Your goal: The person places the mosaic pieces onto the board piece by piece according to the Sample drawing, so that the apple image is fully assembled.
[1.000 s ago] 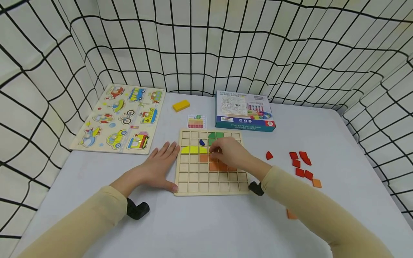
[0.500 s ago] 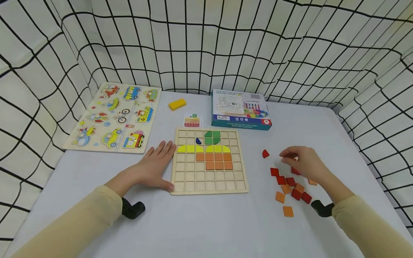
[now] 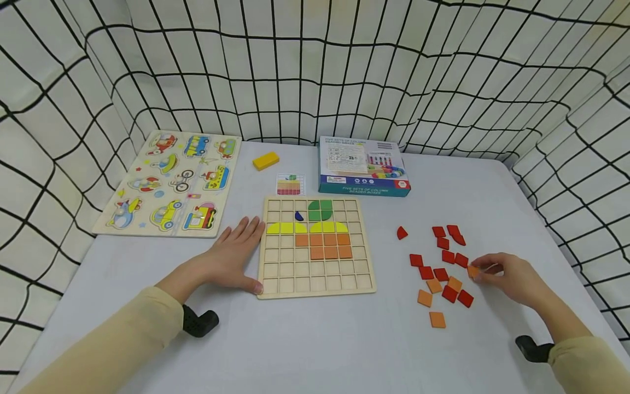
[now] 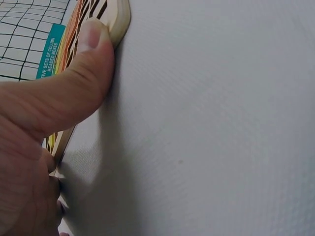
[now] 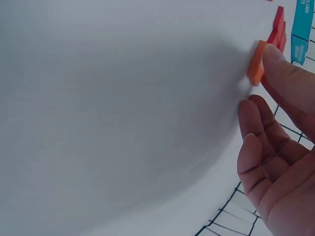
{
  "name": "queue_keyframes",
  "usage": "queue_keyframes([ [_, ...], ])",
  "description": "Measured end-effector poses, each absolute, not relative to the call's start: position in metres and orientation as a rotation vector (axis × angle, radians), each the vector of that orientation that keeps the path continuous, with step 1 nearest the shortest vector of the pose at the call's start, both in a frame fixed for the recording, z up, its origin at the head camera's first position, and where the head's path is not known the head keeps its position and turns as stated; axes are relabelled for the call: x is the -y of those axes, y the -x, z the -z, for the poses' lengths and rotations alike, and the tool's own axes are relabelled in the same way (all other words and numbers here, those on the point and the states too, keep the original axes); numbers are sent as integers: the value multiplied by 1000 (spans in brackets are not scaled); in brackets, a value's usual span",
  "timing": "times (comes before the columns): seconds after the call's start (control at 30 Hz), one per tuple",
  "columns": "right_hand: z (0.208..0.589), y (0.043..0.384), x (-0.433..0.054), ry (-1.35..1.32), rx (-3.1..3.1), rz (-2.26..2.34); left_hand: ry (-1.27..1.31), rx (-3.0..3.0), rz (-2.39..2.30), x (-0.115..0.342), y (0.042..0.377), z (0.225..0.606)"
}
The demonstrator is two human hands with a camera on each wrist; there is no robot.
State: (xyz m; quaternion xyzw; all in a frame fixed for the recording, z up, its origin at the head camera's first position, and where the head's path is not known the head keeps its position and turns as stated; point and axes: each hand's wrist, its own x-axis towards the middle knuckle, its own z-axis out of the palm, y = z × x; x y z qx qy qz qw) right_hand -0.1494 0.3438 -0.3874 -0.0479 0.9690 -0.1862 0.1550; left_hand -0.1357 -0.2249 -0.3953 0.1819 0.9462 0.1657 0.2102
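Observation:
A wooden grid board lies on the white table. Green pieces, yellow pieces, orange squares and one dark blue piece lie on it. My left hand rests with spread, straight fingers against the board's left edge; in the left wrist view its thumb touches the board's rim. Off to the right, my right hand pinches a loose orange square tile at the table. In the right wrist view, the thumb lies against this tile; the opposing fingertip is hidden.
Several loose red tiles and orange tiles are scattered right of the board. Behind it lie a small pattern card, a yellow block and a boxed set. A vehicle puzzle occupies the left. Black netting surrounds the table.
My right hand has gone from the board to the loose tiles, then further right and nearer, where it now holds an orange tile. The left hand has stayed at the board's edge.

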Motion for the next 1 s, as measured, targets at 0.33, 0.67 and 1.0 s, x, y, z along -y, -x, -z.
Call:
queue_keyframes([
  [0.33,395,143,-348,139,-2833,576,-503,-2633,-469,226,135,395],
  [0.67,374,155,-304,311,-2819,741,-506,-2634,-466,225,134,394],
  [1.0,368,190,-173,458,-2653,837,-504,-2626,-470,225,134,393],
])
